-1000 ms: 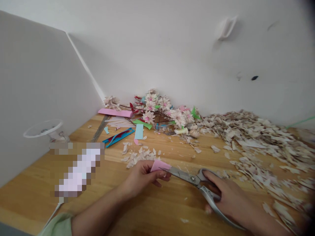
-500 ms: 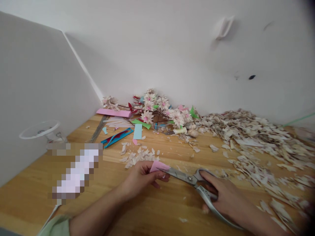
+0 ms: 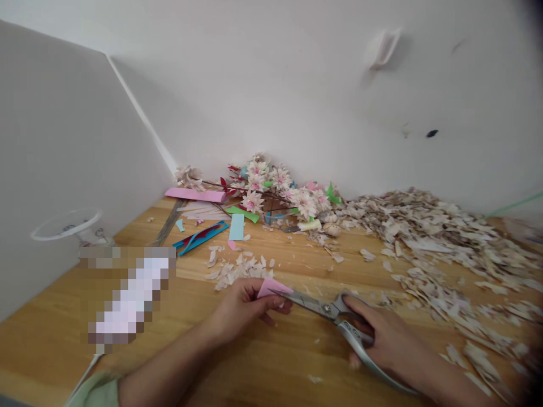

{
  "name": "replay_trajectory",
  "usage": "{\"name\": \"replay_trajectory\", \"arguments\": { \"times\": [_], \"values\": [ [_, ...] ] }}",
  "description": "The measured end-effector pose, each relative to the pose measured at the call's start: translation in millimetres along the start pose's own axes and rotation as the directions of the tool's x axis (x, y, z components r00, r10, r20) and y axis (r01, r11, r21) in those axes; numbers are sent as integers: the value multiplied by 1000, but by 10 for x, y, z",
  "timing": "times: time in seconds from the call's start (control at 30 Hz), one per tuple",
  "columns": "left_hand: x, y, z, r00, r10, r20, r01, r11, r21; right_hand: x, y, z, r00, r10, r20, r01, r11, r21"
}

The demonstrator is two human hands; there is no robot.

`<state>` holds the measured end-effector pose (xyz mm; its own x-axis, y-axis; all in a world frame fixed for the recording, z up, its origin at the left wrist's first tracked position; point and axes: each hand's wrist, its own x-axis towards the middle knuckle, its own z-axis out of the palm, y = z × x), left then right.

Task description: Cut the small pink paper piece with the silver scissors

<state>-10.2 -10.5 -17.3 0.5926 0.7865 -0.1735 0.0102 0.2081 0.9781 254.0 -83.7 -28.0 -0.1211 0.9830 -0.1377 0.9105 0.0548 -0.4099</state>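
Between the thumb and fingers of my left hand (image 3: 250, 302) is a small piece of pink paper (image 3: 272, 286). My right hand (image 3: 388, 339) is wrapped round the handles of metal scissors (image 3: 326, 308). Their blades point left and lie across the pink paper, with the tip close to my left fingers; the blades look nearly closed. Just behind my left hand lies a small heap of pale, petal-like pieces (image 3: 241, 270).
Handmade flowers (image 3: 280, 183) lie along the wall, beside a pink paper roll (image 3: 195, 195). Blue strips (image 3: 201, 237) and a light blue sheet (image 3: 236, 227) are nearer. Dry husk-like scraps (image 3: 424, 226) cover the right side. A clear plastic container (image 3: 68, 223) stands left, near a pixelated object (image 3: 131, 299).
The whole view has shifted very slightly. Both hands, the pink paper and the scissors keep nearly the same position.
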Motion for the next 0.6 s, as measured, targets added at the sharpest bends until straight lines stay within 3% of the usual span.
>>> {"name": "replay_trajectory", "arguments": {
  "times": [0.6],
  "values": [
    [-13, 46, 6, 1000, 4, -15, -4, 1000, 15, 15, -91, -53, 998, 51, 44, -52, 998, 25]
  ]
}}
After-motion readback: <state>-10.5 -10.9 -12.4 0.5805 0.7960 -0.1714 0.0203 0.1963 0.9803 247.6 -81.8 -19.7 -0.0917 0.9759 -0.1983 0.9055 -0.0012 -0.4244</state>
